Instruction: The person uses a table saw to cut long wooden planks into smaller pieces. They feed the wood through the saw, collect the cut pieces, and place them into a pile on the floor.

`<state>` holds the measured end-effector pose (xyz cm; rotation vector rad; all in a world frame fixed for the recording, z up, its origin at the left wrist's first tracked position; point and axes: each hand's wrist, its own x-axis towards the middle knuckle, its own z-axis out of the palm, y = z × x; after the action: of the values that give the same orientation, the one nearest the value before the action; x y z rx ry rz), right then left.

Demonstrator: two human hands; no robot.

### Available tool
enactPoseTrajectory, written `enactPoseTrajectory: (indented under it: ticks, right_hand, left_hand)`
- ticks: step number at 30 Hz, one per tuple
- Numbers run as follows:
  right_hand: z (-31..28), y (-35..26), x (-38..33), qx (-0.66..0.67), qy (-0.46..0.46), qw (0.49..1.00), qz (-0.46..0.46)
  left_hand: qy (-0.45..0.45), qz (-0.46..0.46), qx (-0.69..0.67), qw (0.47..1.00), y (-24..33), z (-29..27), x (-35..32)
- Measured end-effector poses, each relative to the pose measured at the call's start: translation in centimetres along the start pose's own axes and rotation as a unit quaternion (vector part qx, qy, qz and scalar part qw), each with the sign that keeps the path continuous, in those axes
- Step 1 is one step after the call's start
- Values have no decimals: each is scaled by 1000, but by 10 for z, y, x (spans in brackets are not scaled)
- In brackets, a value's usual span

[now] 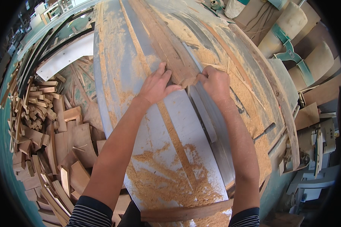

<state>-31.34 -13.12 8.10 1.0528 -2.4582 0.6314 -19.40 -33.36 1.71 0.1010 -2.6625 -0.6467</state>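
Observation:
A long, rough wooden board lies lengthwise on the grey metal saw table, running away from me. My left hand is at the board's near left corner, its fingers along the side and its thumb toward the end. On the opposite corner, my right hand has its fingers curled in, with thumb and forefinger against the board's edge. Both hands hold the near end. A long metal rail runs toward me from under the board, beside my right forearm. No blade shows.
Sawdust covers much of the table. A wooden strip crosses its near edge. Offcuts pile up on the left. A long wooden slat borders the right side, near a loose tool. Green clamp-like metalwork stands beyond.

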Motion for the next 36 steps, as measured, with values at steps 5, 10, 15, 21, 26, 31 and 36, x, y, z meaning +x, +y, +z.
enactPoseTrajectory:
  ticks: [5, 10, 15, 21, 26, 31, 36]
  right_hand:
    - [8, -1, 17, 3, -1, 1000, -9]
    - [13, -6, 33, -18, -27, 999, 0]
    - [18, -13, 52, -13, -39, 999, -3]
    - [34, -13, 92, -33, -77, 996, -7]
    - [62, -20, 137, -43, -73, 996, -24]
    - [86, -4, 190, -90, -98, 991, 3]
    - [101, 38, 217, -14, -174, 984, -22]
  left_hand:
    - [-17, -15, -14, 1000, -10, -8, 13]
    - [-29, -34, -40, 998, -22, -13, 23]
    - [19, -32, -46, 998, -40, -7, 29]
    - [33, -66, -132, 988, -56, -14, 50]
    - [104, -63, -152, 981, -73, -10, 52]
    - [162, -113, -209, 958, -84, -14, 59]
    - [220, -139, -284, 923, -93, -9, 65]
